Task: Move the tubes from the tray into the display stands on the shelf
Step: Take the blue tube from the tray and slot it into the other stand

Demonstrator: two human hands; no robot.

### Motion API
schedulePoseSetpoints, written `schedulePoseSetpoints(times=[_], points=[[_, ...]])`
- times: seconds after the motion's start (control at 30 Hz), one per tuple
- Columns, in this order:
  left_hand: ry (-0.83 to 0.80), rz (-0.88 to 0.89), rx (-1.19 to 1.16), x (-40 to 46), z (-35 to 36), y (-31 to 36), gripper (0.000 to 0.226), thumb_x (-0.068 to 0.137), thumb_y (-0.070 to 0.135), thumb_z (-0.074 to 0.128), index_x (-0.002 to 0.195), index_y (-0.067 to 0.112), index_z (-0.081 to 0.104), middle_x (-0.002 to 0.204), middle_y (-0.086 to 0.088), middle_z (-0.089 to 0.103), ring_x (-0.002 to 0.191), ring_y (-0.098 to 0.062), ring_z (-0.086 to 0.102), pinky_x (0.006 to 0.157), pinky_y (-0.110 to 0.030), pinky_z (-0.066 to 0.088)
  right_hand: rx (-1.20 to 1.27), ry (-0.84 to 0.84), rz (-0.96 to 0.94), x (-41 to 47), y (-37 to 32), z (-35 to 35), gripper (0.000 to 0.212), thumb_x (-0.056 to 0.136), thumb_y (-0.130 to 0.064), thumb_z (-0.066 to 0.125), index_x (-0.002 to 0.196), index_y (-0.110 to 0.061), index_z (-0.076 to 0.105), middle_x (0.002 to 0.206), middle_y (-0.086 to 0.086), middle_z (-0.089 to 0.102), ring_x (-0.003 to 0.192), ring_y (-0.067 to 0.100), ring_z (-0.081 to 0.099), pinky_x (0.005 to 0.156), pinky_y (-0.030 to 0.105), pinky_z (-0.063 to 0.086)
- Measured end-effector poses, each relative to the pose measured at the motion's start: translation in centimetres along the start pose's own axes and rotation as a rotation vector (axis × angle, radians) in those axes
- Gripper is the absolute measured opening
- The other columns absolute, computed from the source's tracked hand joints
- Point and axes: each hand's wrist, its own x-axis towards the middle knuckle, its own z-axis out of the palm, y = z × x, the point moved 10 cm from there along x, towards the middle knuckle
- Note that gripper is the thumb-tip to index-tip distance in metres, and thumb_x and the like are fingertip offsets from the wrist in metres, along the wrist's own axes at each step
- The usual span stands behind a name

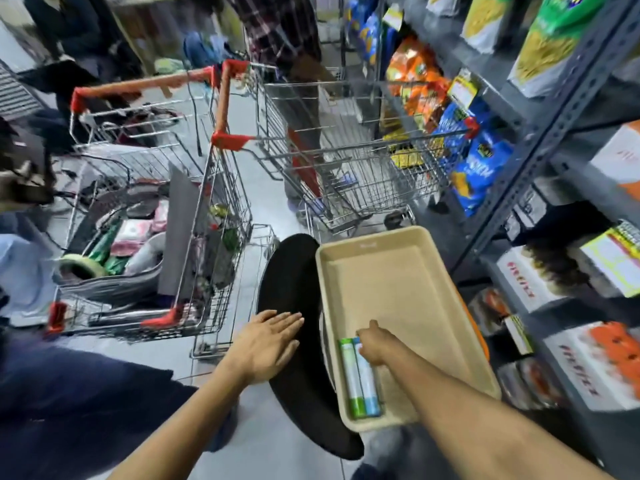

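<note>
A: Where are the tubes?

B: Two are left, lying side by side at the near left corner of the beige tray (pixel 408 271), in the lower centre of the frame — a green tube (pixel 350 375) on the left and a blue tube (pixel 367 382) touching it on the right.

A: And the hands?

B: The right hand (pixel 375 344) reaches down over the far ends of both tubes. Its fingers curl downward onto them, but they are hidden under the knuckles, so I cannot tell whether they have closed on a tube yet. The left hand (pixel 268 339) lies flat with its fingers spread open, holding nothing, over the black round seat (pixel 294 271) on which the tray appears to rest.

A: So which step is this?

B: The pick-up, I judge — and near the end of the task, since most of the tray is bare.

A: What does the next move call for?

B: A firm pinch on one tube or both, a lift clear of the tray's wall, then a swing to the grey shelf (pixel 554 112) along the right edge of the frame. I cannot make out the display stands among the boxes (pixel 595 368) there. Two shopping carts (pixel 194 188) crowd the floor in the upper left, well apart from the reach.
</note>
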Motion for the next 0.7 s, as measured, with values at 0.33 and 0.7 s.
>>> schedulePoseSetpoints(times=[0.33, 0.7], points=[[0.015, -0.011, -0.020, -0.2, 0.0, -0.2, 0.051, 0.101, 0.040, 0.025, 0.149, 0.023, 0.023, 0.157, 0.006, 0.023, 0.144, -0.013, 0.022, 0.115, -0.032, 0.014, -0.016, 0.027, -0.023, 0.9, -0.9, -1.5, 0.036, 0.088, -0.019, 0.054, 0.119, 0.000, 0.058, 0.128, 0.024, 0.059, 0.117, 0.035, 0.057, 0.091, 0.032, 0.048], [0.241, 0.262, -0.146, 7.9, -14.0, 10.7, 0.077, 0.091, 0.061, -0.001, 0.148, 0.016, 0.023, 0.156, 0.003, 0.018, 0.144, -0.014, 0.017, 0.113, -0.020, -0.004, 0.059, 0.395, -0.171, -22.8, 4.8, -26.0, 0.026, 0.084, -0.028, 0.064, 0.102, -0.009, 0.063, 0.105, 0.015, 0.068, 0.091, 0.022, 0.058, 0.079, 0.035, 0.046]])
